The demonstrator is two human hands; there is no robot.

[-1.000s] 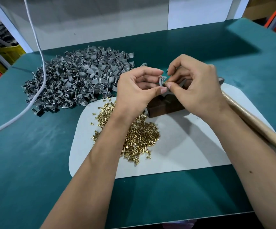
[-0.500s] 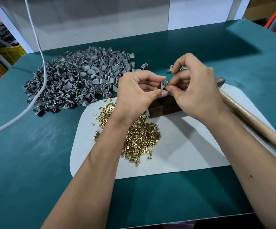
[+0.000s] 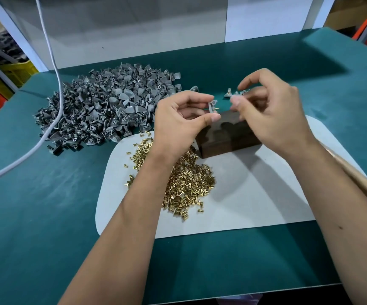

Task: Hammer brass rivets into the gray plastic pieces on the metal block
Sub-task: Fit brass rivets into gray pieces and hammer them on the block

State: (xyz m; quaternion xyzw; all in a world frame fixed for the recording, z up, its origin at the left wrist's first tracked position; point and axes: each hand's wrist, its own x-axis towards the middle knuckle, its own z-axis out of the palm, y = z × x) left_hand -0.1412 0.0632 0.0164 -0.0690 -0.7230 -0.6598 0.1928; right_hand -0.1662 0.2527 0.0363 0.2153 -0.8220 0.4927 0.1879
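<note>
Judging from the counter (image 3: 46, 216), most of the work lay ahead: the great heap of gray plastic pieces (image 3: 103, 111) filled the upper left of the frame, untouched, while only a few finished-looking pieces (image 3: 229, 93) lay together at upper centre, partly hidden behind the right hand. On the white mat (image 3: 266, 194), the pile of brass rivets (image 3: 187, 183) sat at centre, and the dark metal block (image 3: 224, 137) stood just above it, bare on top. A wooden hammer handle (image 3: 358, 183) lay along the right edge, unheld, so no blow was yet being struck. Above the block, the left hand (image 3: 178, 122) pinched one gray piece (image 3: 211, 106) between thumb and forefinger, a rivet (image 3: 216, 108) poking from it. The right hand (image 3: 272, 111) hovered just beside, its blurred fingers (image 3: 236, 101) loosely curled and seemingly holding nothing.
</note>
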